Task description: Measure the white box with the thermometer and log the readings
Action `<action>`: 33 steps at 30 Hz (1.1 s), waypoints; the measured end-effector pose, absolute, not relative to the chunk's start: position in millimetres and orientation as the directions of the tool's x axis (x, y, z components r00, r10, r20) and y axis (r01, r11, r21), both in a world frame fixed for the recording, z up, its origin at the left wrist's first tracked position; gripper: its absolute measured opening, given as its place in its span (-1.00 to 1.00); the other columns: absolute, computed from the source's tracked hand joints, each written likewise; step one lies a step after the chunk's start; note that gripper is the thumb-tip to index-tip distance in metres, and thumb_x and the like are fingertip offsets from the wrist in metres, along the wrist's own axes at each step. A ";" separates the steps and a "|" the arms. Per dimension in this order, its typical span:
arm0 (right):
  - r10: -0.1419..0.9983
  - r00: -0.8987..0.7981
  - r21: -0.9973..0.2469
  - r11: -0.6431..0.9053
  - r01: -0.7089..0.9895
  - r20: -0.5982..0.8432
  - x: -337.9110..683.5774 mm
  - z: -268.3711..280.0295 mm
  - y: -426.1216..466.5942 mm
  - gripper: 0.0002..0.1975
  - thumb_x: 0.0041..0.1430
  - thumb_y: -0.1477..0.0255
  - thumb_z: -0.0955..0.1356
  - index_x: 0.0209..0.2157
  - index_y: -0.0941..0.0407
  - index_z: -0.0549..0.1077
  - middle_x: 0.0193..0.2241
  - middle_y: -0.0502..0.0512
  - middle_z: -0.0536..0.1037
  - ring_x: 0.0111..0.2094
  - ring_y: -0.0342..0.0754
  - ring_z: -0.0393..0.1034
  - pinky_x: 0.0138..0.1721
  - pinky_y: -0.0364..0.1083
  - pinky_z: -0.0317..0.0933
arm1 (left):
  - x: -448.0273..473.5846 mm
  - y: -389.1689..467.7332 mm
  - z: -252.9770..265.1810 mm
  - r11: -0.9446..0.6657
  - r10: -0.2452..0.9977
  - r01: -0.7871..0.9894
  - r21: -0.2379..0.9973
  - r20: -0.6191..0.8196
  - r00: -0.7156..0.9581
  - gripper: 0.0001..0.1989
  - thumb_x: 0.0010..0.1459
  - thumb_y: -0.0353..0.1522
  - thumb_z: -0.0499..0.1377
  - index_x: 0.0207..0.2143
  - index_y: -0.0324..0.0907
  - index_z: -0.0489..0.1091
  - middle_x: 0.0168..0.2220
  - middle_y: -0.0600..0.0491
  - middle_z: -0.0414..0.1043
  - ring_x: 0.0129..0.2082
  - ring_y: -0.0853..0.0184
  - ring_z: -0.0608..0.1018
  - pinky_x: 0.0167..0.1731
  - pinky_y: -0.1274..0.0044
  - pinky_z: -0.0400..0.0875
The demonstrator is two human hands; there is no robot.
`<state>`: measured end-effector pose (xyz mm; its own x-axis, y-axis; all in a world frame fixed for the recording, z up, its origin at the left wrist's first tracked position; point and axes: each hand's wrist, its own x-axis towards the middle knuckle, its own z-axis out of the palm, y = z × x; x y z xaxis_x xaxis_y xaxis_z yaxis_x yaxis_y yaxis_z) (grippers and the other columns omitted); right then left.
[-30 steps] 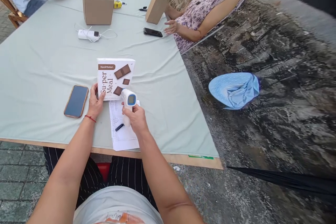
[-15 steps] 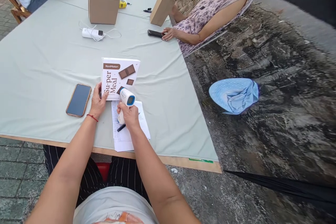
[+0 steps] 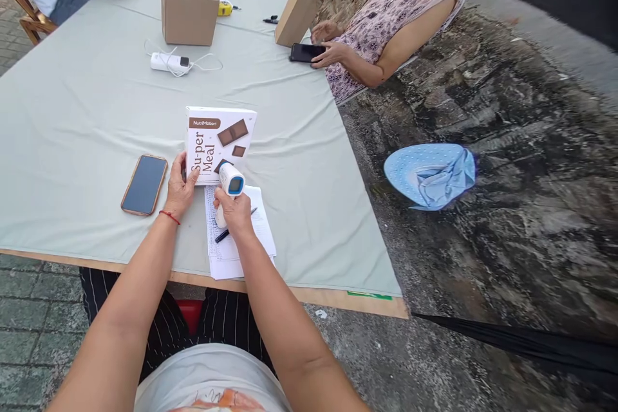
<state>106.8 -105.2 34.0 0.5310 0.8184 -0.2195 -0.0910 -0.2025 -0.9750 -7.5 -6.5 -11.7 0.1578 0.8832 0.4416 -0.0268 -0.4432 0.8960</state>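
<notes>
L hand [image 3: 181, 193] pinches box [image 3: 222, 143], 12 o'clock; R hand [image 3: 238, 211] wraps thermometer gun [image 3: 232, 179], prob. aiming at box; next needs steady hold

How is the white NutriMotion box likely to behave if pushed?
The white NutriMotion box looks like card, so it would probably dent under pressure. Its flat front makes rolling unlikely. Being slim, it might tip if the left hand let go.

A white rectangular box [image 3: 221, 143] with brown print faces the near side; a white plastic thermometer gun [image 3: 230, 178] with blue-rimmed screen overlaps its lower edge.
</notes>
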 end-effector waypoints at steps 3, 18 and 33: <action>0.826 0.515 -0.973 -0.184 -0.139 -0.230 106.3 34.5 -104.1 -0.68 -0.14 0.13 0.42 -0.48 0.12 0.46 -0.68 -0.07 0.42 -0.57 -0.11 0.29 -0.43 -0.10 0.21 | -8.2 -6.0 -12.0 -0.447 0.883 -0.011 0.894 0.444 0.154 -0.38 0.21 -0.01 0.18 0.21 -0.10 0.17 0.14 -0.15 0.33 0.16 0.13 0.42 0.20 0.22 0.30; 0.824 0.504 -0.942 -0.098 -0.321 -0.258 128.7 73.8 -161.4 -0.68 -0.16 0.22 0.47 -0.39 0.13 0.49 -0.45 0.01 0.50 -0.45 -0.12 0.33 -0.37 -0.07 0.31 | -10.2 -1.5 -10.2 -0.433 0.884 -0.036 0.901 0.432 0.180 -0.37 0.21 -0.02 0.18 0.21 -0.10 0.14 0.15 -0.16 0.33 0.14 0.15 0.45 0.17 0.24 0.35; 0.768 0.611 -0.970 -0.053 -0.237 -0.191 167.6 78.2 -187.5 -0.64 -0.11 0.16 0.43 -0.33 0.13 0.50 -0.43 0.04 0.50 -0.43 -0.10 0.33 -0.34 -0.05 0.28 | -16.2 2.7 -2.0 -0.453 0.878 -0.040 0.890 0.454 0.155 -0.37 0.15 -0.05 0.26 0.17 -0.10 0.20 0.15 -0.16 0.36 0.18 0.11 0.44 0.19 0.21 0.35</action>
